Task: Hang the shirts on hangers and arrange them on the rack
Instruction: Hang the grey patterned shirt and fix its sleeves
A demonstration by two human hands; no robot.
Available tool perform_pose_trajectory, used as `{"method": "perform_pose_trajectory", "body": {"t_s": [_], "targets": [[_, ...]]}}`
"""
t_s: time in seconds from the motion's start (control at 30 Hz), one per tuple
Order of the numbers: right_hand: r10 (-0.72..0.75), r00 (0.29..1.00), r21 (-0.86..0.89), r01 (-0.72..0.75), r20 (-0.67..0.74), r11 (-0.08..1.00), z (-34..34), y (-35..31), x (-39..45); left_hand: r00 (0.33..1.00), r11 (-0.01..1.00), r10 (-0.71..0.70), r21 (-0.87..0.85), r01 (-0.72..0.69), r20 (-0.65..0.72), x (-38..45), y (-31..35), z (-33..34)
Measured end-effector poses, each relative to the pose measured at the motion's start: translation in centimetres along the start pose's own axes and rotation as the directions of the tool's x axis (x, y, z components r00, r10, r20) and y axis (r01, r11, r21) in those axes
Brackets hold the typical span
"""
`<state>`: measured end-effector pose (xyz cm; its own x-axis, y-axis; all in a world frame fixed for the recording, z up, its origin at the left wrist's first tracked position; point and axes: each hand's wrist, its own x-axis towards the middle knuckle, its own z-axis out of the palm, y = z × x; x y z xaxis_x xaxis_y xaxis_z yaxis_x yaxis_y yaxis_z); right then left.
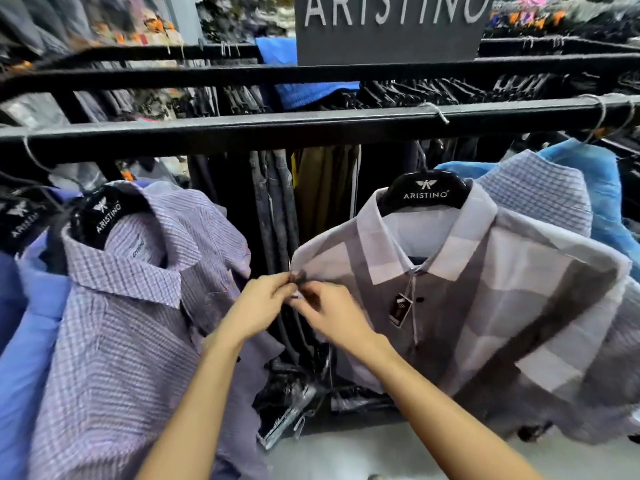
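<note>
A grey and white block-pattern shirt (491, 299) hangs on a black branded hanger (426, 192) from the black rack rail (311, 128). My left hand (258, 304) and my right hand (332, 315) meet at the shirt's left shoulder tip, both pinching the fabric there over a small dark piece; I cannot tell what that piece is. A price tag (399, 310) dangles at the shirt's placket. To the left hangs a purple checked shirt (138, 306) on its own black hanger (107, 214).
A blue shirt (24, 341) hangs at the far left. Behind the grey shirt are a checked shirt (540, 188) and a blue garment (602, 202). Dark trousers (277, 209) hang behind the rail. A brand sign (391, 26) stands above, with more rails beyond.
</note>
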<state>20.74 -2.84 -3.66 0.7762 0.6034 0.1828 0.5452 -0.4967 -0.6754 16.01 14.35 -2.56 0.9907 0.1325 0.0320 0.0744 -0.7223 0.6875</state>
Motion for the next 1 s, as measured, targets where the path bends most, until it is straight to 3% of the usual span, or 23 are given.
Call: {"method": "perform_pose_trajectory", "body": {"t_s": [0.17, 0.3, 0.37, 0.5, 0.6, 0.73, 0.9, 1.0], "targets": [[0.088, 0.992, 0.251, -0.064, -0.086, 0.966, 0.5, 0.5, 0.3, 0.999, 0.956, -0.044, -0.289, 0.039, -0.011, -3.7, 0.5, -0.2], [0.082, 0.954, 0.291, 0.006, -0.288, 0.957, 0.0, 1.4, 0.3, 0.941, 0.974, -0.147, -0.21, 0.084, -0.305, -5.4, 0.9, 1.7], [0.023, 0.969, 0.333, 0.062, -0.246, 0.941, -0.4, 1.6, 0.0, 0.898, 0.964, -0.154, -0.263, 0.045, -0.411, -5.6, 1.1, 2.5], [-0.06, 0.998, 0.424, 0.061, -0.015, 0.904, -1.3, 1.6, -1.1, 0.879, 0.92, -0.24, -0.387, 0.07, -0.412, -5.3, 2.4, 3.9], [-0.09, 0.993, 0.471, 0.045, 0.073, 0.881, -2.1, 1.3, -1.7, 0.83, 0.951, -0.219, -0.303, 0.064, -0.512, -5.4, 3.1, 4.8], [-0.061, 0.992, 0.393, 0.014, 0.107, 0.919, -2.9, 1.7, -2.3, 0.748, 0.981, -0.168, -0.182, 0.065, -0.642, -6.7, 3.7, 6.3], [-0.104, 0.986, 0.207, 0.129, -0.127, 0.97, -2.4, 2.6, -3.1, 0.755, 0.998, -0.043, -0.054, 0.01, -0.655, -8.0, 4.7, 8.1], [-0.132, 0.989, 0.297, 0.109, 0.059, 0.949, -2.7, 2.9, -3.4, 0.811, 0.995, -0.026, -0.095, -0.037, -0.584, -8.6, 4.5, 8.4]]}}
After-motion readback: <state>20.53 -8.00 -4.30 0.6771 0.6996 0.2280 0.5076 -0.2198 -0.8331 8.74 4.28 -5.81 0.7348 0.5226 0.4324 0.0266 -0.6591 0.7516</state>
